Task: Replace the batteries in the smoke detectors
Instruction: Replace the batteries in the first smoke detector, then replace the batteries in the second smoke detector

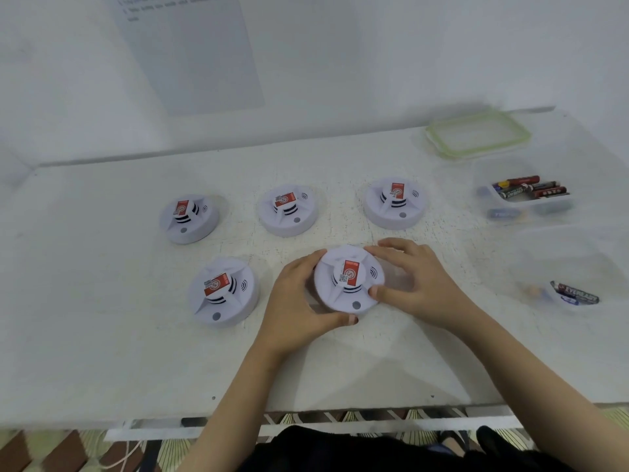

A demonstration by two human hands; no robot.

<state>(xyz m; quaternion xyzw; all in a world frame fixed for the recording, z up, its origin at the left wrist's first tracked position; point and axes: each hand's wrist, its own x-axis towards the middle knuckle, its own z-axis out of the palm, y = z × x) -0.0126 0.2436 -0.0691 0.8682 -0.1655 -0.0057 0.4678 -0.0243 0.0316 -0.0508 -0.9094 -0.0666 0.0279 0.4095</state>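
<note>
Looks like a makeshift test bench in a plain room rather than a home. Bare white wall with a taped-up printed instruction sheet [190, 49], a worn white-painted tabletop [102, 335], five identical white round smoke detectors [189, 219] in rows, clear plastic tubs of loose batteries [531, 190].

We see five white smoke detectors [349, 279] on a white, faintly speckled worktop [102, 301], each with a red label [351, 271], black slots and a small grey dot. At far right, a clear lid [478, 135] has a pale green rim. Near it, a clear container [524, 199] holds red, black and silver batteries [531, 189]. Below the worktop's near edge, the floor [68, 451] shows a brown and cream pattern.
</note>
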